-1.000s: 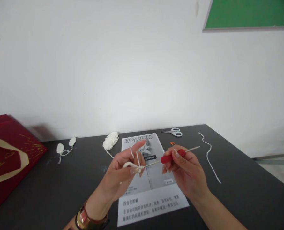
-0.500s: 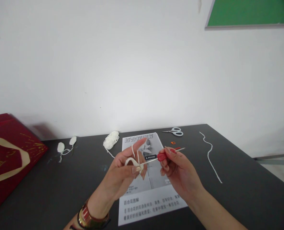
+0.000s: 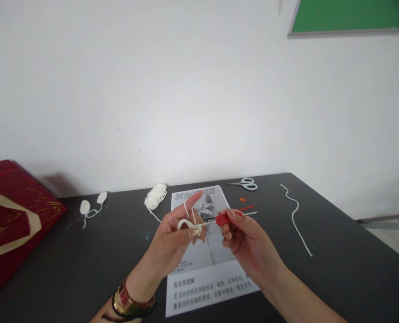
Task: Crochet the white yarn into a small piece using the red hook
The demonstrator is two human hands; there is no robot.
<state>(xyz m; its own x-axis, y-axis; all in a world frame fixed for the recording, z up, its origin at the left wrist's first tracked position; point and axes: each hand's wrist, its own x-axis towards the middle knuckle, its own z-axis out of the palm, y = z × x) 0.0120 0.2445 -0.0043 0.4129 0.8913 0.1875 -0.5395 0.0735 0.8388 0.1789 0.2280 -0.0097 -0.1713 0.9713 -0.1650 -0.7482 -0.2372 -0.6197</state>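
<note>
The left hand [image 3: 177, 233] is pinching a small white crochet piece [image 3: 186, 224], with yarn [image 3: 185, 208] looping over its raised forefinger. The right hand [image 3: 240, 233] is gripping a red-handled crochet hook [image 3: 226, 219], its tip meeting the piece above the printed sheet [image 3: 213, 269] on the dark desk [image 3: 85, 260]. Scissors [image 3: 245, 183] are lying behind, and 1 loose strand [image 3: 295, 215] is lying to the right.

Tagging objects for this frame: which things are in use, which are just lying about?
In use: left hand pinching white yarn loop; right hand holding red-handled crochet hook; yarn ball.
Lying about: scissors, loose strand, red bag, two white pieces.
</note>
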